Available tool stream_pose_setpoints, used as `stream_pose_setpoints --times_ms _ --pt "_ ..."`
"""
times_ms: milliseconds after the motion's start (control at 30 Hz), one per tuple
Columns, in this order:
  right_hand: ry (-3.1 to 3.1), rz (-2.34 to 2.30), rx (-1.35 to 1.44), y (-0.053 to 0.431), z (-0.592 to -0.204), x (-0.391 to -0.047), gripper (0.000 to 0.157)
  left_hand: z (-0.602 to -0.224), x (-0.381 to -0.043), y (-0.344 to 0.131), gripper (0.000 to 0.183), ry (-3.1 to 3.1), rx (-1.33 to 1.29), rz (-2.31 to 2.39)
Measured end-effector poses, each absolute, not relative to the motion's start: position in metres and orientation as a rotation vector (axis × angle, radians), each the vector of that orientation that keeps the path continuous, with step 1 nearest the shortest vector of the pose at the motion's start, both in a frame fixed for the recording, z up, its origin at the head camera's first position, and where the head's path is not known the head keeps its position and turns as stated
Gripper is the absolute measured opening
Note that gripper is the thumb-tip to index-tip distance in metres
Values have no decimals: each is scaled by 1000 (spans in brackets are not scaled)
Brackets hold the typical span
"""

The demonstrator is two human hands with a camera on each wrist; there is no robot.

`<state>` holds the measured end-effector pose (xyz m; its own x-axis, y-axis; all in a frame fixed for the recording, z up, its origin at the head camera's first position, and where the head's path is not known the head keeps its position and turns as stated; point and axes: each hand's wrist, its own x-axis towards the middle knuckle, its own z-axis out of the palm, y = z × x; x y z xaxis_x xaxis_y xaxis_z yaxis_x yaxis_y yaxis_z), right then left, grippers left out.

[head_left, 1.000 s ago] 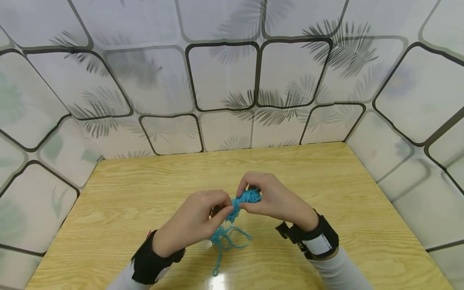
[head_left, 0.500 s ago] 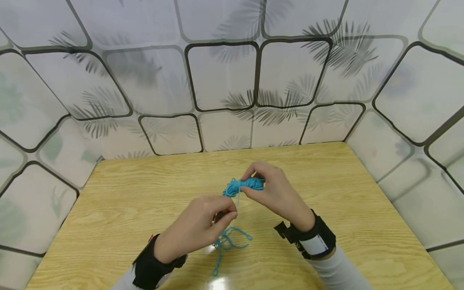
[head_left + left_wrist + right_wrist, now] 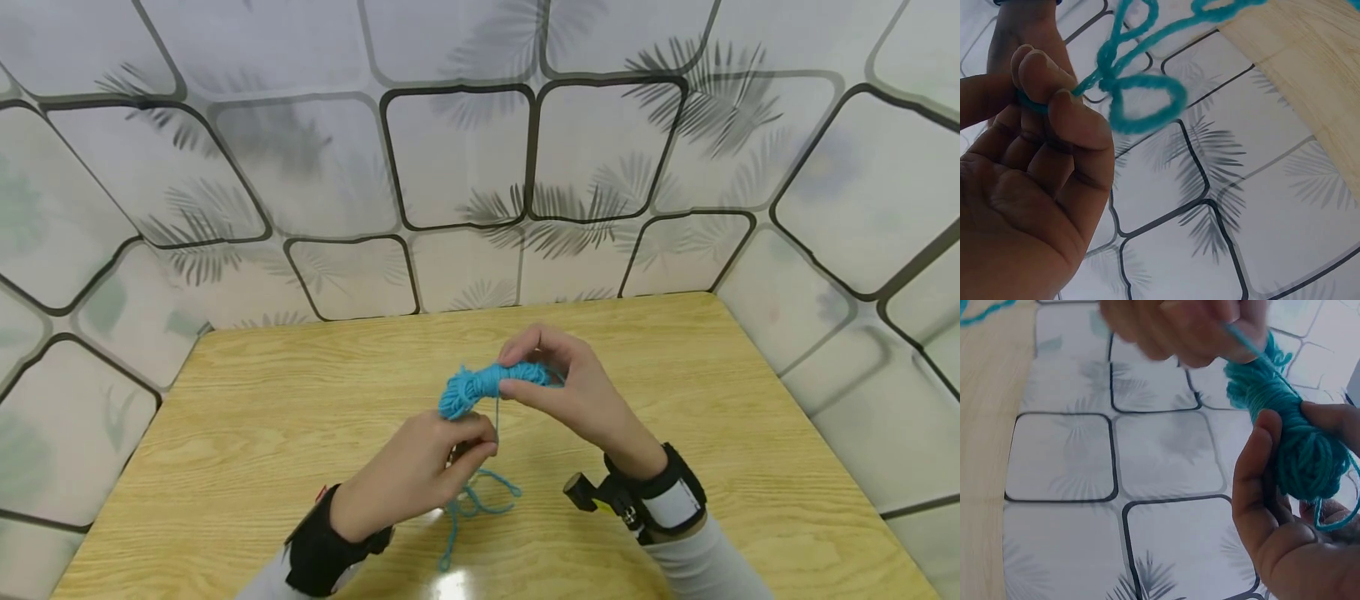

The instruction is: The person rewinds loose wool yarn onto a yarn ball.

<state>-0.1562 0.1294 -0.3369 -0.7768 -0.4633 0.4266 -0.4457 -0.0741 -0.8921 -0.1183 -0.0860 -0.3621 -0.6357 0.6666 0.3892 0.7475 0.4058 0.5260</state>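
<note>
From left-wrist view: yarn loop (image 3: pixel 1147 121)

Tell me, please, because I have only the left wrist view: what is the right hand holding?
Observer: The right hand holds a blue yarn bundle; the right wrist view shows it best.
Operator: Thank you. Is this bundle connected with the left hand, or is it separate?
Observer: Connected. In the head view, a straight strand goes down from the bundle to the left hand.
Operator: I understand. And how is the bundle formed?
Observer: It is tightly wrapped around its middle and looped at both ends, as the right wrist view shows.
</note>
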Motion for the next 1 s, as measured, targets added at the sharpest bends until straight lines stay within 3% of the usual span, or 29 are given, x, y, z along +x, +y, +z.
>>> stream_pose_setpoints --times_ms 200,467,1000 --pt "1881 -1927 -1279 131 -334 -154 18 -365 -125 -90 6 -2570 -1215 -1089" --pt "1856 -1522 -1420 133 -338 -152 15 -362 -130 -96 18 -2548 -1196 -1116" --pt "2492 -1261 -1240 128 -341 -153 18 -354 -118 -95 13 -2522 -1217 -1107"
